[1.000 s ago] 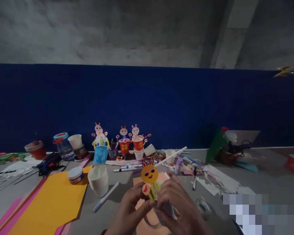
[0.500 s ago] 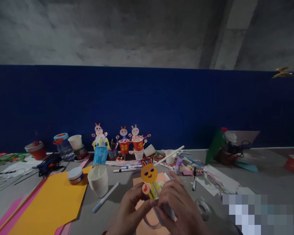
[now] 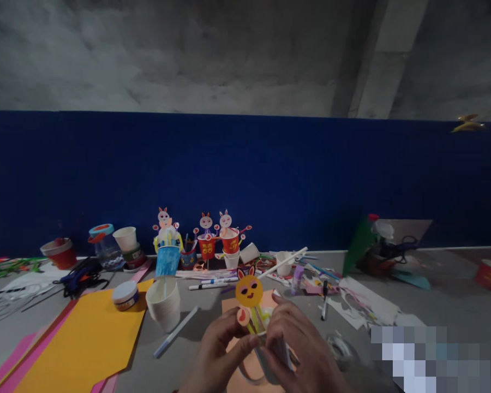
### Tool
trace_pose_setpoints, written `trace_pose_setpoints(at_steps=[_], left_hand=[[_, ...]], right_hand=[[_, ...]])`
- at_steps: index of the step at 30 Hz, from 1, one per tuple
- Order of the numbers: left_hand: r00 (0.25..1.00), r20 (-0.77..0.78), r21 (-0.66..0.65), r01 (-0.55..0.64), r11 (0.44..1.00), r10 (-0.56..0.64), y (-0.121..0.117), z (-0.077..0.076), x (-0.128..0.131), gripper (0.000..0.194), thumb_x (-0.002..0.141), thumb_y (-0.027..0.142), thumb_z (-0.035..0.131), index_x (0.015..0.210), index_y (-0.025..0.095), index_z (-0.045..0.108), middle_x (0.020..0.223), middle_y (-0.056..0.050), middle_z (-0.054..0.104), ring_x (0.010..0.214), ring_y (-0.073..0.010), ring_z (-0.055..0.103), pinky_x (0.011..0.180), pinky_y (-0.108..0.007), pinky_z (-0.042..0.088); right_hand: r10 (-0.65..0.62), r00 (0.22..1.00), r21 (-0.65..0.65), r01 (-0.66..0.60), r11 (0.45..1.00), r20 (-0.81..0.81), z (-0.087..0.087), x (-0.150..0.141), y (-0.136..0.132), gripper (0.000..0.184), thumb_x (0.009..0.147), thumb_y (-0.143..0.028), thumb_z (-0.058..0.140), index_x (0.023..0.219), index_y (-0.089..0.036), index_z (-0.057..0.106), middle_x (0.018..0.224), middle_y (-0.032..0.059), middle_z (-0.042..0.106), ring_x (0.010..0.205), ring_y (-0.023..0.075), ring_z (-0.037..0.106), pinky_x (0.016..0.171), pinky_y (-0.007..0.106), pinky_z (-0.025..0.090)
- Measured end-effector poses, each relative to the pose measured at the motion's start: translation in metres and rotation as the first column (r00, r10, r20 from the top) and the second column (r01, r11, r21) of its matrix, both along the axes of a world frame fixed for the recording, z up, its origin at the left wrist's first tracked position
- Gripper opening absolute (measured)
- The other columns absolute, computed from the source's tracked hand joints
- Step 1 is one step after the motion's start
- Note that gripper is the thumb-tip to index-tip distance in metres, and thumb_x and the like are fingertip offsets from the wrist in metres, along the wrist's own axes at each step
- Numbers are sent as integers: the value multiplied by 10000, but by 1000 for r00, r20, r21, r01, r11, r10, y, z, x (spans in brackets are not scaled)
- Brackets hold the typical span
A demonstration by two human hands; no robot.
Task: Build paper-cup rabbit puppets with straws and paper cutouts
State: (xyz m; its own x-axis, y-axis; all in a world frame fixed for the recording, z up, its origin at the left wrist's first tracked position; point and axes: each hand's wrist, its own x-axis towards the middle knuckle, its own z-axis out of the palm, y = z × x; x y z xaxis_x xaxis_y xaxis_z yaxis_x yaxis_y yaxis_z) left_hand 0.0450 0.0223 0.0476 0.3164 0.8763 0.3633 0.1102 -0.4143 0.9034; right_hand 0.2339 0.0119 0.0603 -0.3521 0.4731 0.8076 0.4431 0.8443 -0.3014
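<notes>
Left hand point(image 3: 223, 346) and right hand point(image 3: 300, 338) — both bare, fingertips to wrist — slightly blurred

Yellow 囍 on red cup point(image 3: 207, 248) (second cup point(image 3: 230, 243): lettering unreadable).

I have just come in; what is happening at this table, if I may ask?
A person's left hand and right hand are together on a small cup, with a yellow rabbit rising at its top. The fingers hide part of the rim. Peach paper lies on the table below. Behind, three pale-faced rabbits stand in a row.
</notes>
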Motion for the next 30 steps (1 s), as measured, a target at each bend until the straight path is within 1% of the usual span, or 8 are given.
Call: trace_pose_setpoints(at_steps=[5, 10, 13, 17, 19, 22, 26, 30], left_hand=[[999, -37, -5, -14, 1000, 14, -1, 0, 0, 276, 886, 399, 691, 729, 173, 668, 821, -38, 648, 842, -207, 602, 770, -279, 460], [999, 17, 2, -29, 1000, 29, 0, -2, 0, 262, 884, 407, 693, 748, 183, 682, 777, -10, 618, 771, -178, 582, 723, -258, 461], [1000, 7, 16, -11, 1000, 11, -1, -2, -2, 261, 901, 409, 669, 777, 182, 702, 810, -25, 639, 800, -190, 603, 746, -267, 476], [1000, -19, 85, -13, 996, 15, -2, -3, -6, 217, 871, 408, 713, 845, 193, 735, 871, -44, 683, 833, -203, 629, 760, -265, 500], [1000, -21, 126, -15, 992, 18, 0, -4, -7, 208, 858, 406, 731, 841, 199, 740, 856, -43, 693, 815, -200, 636, 745, -259, 508], [999, -39, 150, -3, 989, 9, 1, -3, -8, 189, 872, 386, 720, 822, 205, 745, 839, -42, 713, 808, -202, 663, 749, -257, 522], [993, -67, 227, -80, 971, 97, -3, 4, -5, 134, 868, 329, 719, 788, 225, 750, 833, -38, 739, 828, -214, 698, 769, -261, 551], [976, -51, 350, -180, 919, 211, -7, 4, -5, 29, 814, 232, 740, 798, 236, 765, 811, -40, 773, 803, -219, 736, 750, -261, 585]], right_hand=[[-12, 1000, -13, 12, 1000, -12, 0, -1, 0, 228, 830, -34, 552, 834, -243, 462, 747, -22, 579, 768, 167, 604, 1014, 438, 520], [-43, 999, 10, 43, 999, 0, -2, -3, 2, 223, 827, -40, 553, 822, -242, 458, 728, -26, 576, 725, 167, 603, 1038, 487, 490], [-46, 999, 16, 46, 999, -2, -2, -3, 2, 221, 826, -39, 554, 825, -239, 459, 731, -22, 579, 729, 169, 603, 1045, 497, 484], [-40, 999, 20, 40, 999, -9, -1, -3, 2, 224, 815, -28, 542, 828, -240, 472, 737, -17, 589, 736, 176, 604, 1019, 486, 505], [-39, 999, 16, 39, 999, -15, 0, -3, 1, 221, 822, -32, 556, 828, -240, 481, 741, -19, 596, 732, 172, 609, 1008, 473, 514], [-31, 999, -18, 31, 999, -6, 1, -1, 0, 212, 840, -45, 583, 840, -239, 497, 753, -22, 613, 739, 171, 623, 1024, 482, 504], [-25, 1000, -29, 25, 999, 12, 1, 2, -2, 178, 869, -68, 595, 887, -232, 530, 801, -1, 646, 789, 190, 646, 1042, 503, 488], [-28, 1000, -18, 28, 999, 2, 1, 3, -2, 164, 883, -71, 589, 891, -232, 555, 807, -6, 664, 794, 185, 655, 1088, 501, 450]])
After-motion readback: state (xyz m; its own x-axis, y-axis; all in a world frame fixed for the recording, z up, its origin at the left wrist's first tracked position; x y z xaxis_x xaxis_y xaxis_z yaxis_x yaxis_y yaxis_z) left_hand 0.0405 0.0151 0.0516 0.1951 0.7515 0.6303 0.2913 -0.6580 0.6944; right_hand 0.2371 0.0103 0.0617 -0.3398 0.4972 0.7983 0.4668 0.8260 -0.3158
